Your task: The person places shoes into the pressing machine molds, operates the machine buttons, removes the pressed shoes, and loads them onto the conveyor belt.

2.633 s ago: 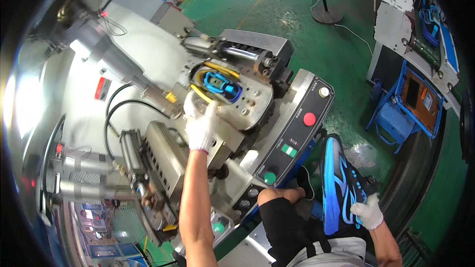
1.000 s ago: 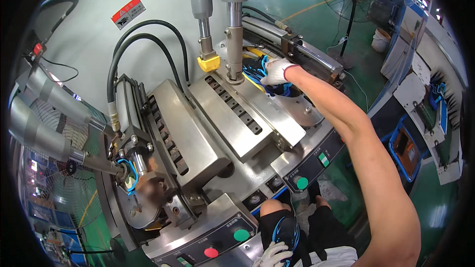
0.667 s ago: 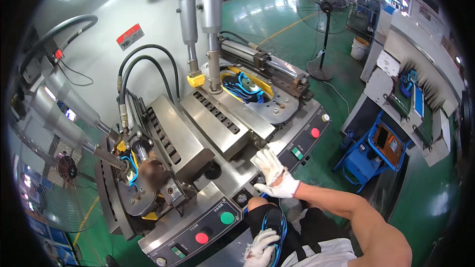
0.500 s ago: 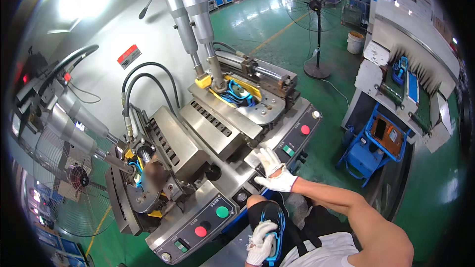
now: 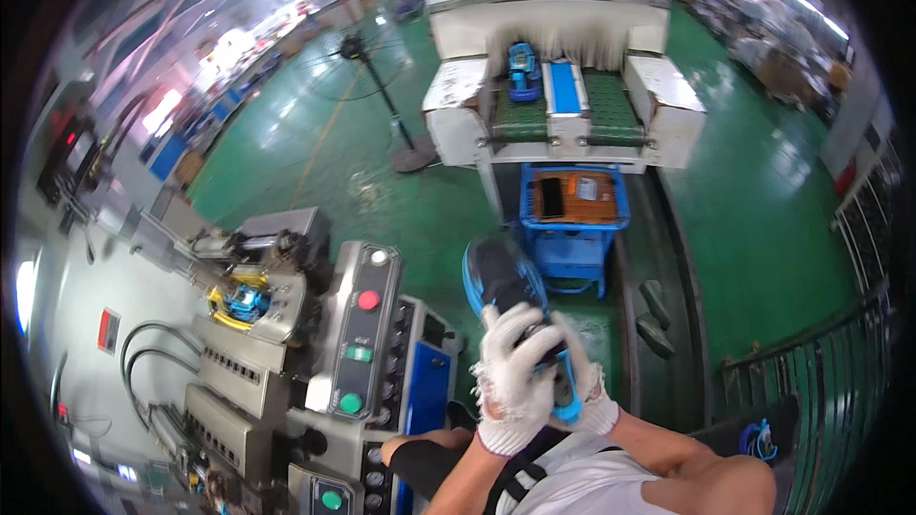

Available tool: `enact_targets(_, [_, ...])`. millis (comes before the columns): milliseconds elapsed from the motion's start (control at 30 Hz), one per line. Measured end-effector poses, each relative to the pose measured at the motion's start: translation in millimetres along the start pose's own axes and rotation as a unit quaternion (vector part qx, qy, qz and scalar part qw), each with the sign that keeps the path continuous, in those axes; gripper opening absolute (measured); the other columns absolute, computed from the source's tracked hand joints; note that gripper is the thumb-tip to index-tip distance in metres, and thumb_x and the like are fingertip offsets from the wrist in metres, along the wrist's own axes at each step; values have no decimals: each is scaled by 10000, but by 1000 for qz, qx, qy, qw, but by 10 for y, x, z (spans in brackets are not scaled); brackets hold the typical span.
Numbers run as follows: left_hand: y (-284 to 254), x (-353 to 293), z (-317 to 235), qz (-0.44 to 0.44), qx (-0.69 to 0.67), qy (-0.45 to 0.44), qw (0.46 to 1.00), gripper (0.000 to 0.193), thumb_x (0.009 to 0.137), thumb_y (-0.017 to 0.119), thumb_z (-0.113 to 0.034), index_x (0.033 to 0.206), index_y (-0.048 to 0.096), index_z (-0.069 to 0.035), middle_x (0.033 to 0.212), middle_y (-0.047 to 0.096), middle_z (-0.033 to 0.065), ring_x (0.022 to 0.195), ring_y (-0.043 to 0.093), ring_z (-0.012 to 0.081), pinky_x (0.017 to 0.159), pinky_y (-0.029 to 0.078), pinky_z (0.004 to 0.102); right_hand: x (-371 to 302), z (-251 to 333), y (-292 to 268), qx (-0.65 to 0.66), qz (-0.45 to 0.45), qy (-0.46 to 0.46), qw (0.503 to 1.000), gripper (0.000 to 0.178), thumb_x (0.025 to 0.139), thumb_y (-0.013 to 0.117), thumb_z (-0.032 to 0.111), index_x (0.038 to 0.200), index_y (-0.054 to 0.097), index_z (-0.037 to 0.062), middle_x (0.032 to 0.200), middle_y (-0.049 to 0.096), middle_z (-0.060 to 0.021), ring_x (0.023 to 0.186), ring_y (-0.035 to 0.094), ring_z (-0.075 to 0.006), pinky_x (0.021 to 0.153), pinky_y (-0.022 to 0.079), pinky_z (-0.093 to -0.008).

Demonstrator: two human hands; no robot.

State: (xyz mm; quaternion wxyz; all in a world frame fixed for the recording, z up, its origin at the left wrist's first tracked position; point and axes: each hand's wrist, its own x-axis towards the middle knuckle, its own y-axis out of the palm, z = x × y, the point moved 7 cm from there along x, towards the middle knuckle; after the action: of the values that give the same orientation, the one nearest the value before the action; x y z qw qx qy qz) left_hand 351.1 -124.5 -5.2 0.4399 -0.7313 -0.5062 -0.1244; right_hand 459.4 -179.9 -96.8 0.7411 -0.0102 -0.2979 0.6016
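Observation:
A dark shoe with blue edging (image 5: 496,272) is held out in front of me, toe pointing away and heel toward my body. My left hand (image 5: 515,372), in a white knitted glove, is wrapped over its heel end and ankle opening. My right hand (image 5: 589,391), gloved the same way, presses on the shoe's right side near the heel. The fingers of my right hand are partly hidden behind the shoe and the left hand. To the left, the metal pressing machine (image 5: 234,362) has another blue shoe (image 5: 250,302) clamped in its far station.
Ahead stands a white conveyor machine (image 5: 549,0) with a blue shoe (image 5: 523,72) on its green belt. Before it is a blue cart (image 5: 572,253) carrying a phone (image 5: 552,197). A button panel (image 5: 358,334) is on my left, a standing fan (image 5: 382,95) beyond, and railing (image 5: 801,401) at right.
My view has turned right, from the pressing machine toward the conveyor. The right hand has left the machine's front and joined the left on the shoe, which is now raised before me.

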Motion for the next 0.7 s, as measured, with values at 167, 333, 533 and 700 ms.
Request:
enact_targets(167, [752, 697, -714, 110, -91, 176, 974, 630, 710, 855, -94, 1298, 634, -51, 1370, 552, 294, 1217, 572, 530, 1044, 476, 604, 589, -1106, -1213, 292, -322, 154, 887, 447, 939, 745, 168, 1320, 627, -34, 1225, 672, -129, 1083, 639, -205, 963, 518, -343])
enact_targets(333, [889, 35, 36, 180, -55, 70, 980, 555, 797, 826, -87, 1316, 632, -54, 1393, 560, 253, 1218, 591, 489, 1031, 519, 537, 2166, -2041, -2487, -75, -434, 195, 877, 808, 860, 746, 610, 1391, 640, 9, 1394, 643, -233, 1351, 557, -313, 1164, 388, -453])
enact_targets(533, [636, -1283, 849, 165, 44, -250, 953, 386, 905, 722, -120, 1283, 668, -57, 1345, 644, 192, 1241, 628, 376, 1031, 520, 444, 3717, -3567, -3596, -358, -248, 297, 850, 954, 731, 755, 716, 1424, 622, 74, 1388, 667, -175, 1278, 623, -350, 1064, 485, -444])
enact_targets(700, [169, -2384, 874, 72, -35, -444, 893, 492, 870, 781, -94, 1333, 625, -44, 1404, 583, 223, 1279, 591, 417, 1068, 501, 486, 4390, -4112, -4409, -342, -196, 229, 890, 845, 944, 616, 666, 1497, 561, 30, 1490, 591, -176, 1379, 554, -295, 1161, 413, -353])
